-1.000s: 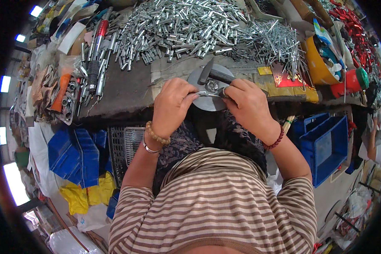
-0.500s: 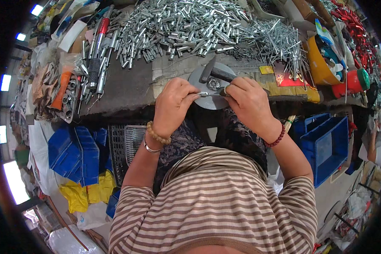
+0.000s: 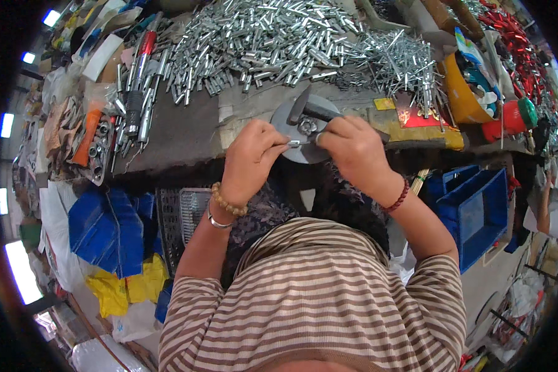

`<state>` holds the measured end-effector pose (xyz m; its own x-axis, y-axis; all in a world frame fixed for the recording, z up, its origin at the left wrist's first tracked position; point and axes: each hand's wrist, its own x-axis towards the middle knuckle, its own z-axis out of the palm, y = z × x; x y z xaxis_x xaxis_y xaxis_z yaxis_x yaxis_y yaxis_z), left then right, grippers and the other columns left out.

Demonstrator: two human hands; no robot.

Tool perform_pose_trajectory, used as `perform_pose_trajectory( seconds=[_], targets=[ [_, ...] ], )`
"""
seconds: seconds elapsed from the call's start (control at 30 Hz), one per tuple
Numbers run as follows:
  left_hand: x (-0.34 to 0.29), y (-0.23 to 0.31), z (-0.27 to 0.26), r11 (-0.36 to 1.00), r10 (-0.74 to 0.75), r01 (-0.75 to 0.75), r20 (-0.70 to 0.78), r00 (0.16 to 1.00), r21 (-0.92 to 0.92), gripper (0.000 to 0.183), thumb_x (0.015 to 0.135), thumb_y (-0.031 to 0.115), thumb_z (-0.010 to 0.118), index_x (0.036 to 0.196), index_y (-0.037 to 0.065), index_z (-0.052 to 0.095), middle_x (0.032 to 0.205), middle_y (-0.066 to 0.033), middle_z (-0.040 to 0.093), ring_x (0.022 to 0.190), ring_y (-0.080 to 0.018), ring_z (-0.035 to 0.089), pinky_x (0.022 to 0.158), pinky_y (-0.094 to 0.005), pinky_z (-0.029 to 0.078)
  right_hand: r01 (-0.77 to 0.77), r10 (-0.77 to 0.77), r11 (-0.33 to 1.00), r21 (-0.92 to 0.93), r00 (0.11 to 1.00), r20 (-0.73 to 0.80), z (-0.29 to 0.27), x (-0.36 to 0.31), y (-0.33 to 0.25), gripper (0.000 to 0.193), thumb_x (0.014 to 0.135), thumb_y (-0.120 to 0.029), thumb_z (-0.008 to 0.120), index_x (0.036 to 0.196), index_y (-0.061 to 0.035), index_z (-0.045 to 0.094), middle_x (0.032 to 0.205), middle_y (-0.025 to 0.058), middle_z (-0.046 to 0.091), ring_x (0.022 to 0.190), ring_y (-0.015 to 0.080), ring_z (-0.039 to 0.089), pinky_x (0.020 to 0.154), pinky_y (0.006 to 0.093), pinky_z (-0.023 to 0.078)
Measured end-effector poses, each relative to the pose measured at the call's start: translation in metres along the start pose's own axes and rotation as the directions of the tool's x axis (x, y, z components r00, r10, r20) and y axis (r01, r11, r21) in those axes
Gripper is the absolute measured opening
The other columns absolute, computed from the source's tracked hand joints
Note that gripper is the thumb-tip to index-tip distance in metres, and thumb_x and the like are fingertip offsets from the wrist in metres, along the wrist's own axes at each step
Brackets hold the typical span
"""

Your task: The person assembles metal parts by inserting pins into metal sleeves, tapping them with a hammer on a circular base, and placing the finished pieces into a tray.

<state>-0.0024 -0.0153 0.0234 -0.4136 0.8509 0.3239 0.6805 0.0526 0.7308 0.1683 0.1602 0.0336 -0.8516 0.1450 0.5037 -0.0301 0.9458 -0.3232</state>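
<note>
My left hand (image 3: 251, 152) pinches a small shiny metal tube (image 3: 294, 143) between thumb and fingertips, above a round grey metal plate (image 3: 304, 155). Just right of the tube, my right hand (image 3: 356, 149) is closed with its fingertips pressed together; what they hold, if anything, is too small to make out. A hammer (image 3: 301, 104) has its head over the plate's far part, and its handle runs under my right hand, which partly hides it. At the plate's middle sits a round metal knob (image 3: 307, 126).
A large heap of metal tubes (image 3: 266, 43) covers the bench's far side, beside a pile of thin metal rods (image 3: 400, 59). Tools lie at left around a red-handled tool (image 3: 147, 43). A yellow container (image 3: 465, 93) and red jar (image 3: 508, 121) stand right. Blue crates (image 3: 477, 217) sit below.
My right fingertips have shifted slightly left and now sit apart from the tube's visible end. The thin link seen earlier between both hands no longer shows clearly. The hammer remains at the plate.
</note>
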Motion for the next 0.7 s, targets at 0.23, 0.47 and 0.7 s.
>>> perform_pose_trajectory(
  seconds=[0.23, 0.47, 0.7],
  targets=[
    [-0.004, 0.0, -0.002, 1.0, 0.001, -0.002, 0.006, 1.0, 0.019, 0.013, 0.086, -0.001, 0.074, 0.099, 0.0, 0.073, 0.094, -0.0086, 0.06, 0.086, -0.0224, 0.062, 0.076, -0.0319, 0.05, -0.082, 0.086, 0.996, 0.038, 0.988, -0.131, -0.008, -0.002, 0.001, 0.017, 0.077, -0.006, 0.074, 0.094, -0.0083, 0.069, 0.093, 0.0095, 0.064, 0.089, 0.0333, 0.064, 0.076, 0.0453, 0.052],
    [-0.003, 0.001, -0.002, 1.0, 0.005, -0.005, 0.007, 1.0, 0.02, 0.014, 0.086, -0.001, 0.075, 0.1, 0.0, 0.073, 0.095, -0.0088, 0.06, 0.087, -0.0224, 0.062, 0.076, -0.0319, 0.05, -0.517, 0.502, 0.846, -0.129, 0.855, -0.13, -0.022, 0.004, 0.066, 0.017, 0.084, -0.011, 0.076, 0.097, -0.0034, 0.068, 0.093, 0.0141, 0.065, 0.09, 0.0375, 0.066, 0.076, 0.0466, 0.054],
    [-0.004, 0.001, 0.001, 0.999, 0.011, -0.009, -0.041, 0.999, 0.035, 0.011, 0.085, 0.006, 0.076, 0.095, 0.004, 0.074, 0.093, -0.0097, 0.062, 0.087, -0.03, 0.064, 0.074, -0.04, 0.051, -0.403, 0.396, 0.866, -0.295, 0.914, -0.086, -0.007, 0.017, 0.085, 0.016, 0.084, -0.015, 0.076, 0.096, -0.0069, 0.068, 0.093, 0.0108, 0.064, 0.091, 0.0347, 0.067, 0.077, 0.0457, 0.056]
  ],
)
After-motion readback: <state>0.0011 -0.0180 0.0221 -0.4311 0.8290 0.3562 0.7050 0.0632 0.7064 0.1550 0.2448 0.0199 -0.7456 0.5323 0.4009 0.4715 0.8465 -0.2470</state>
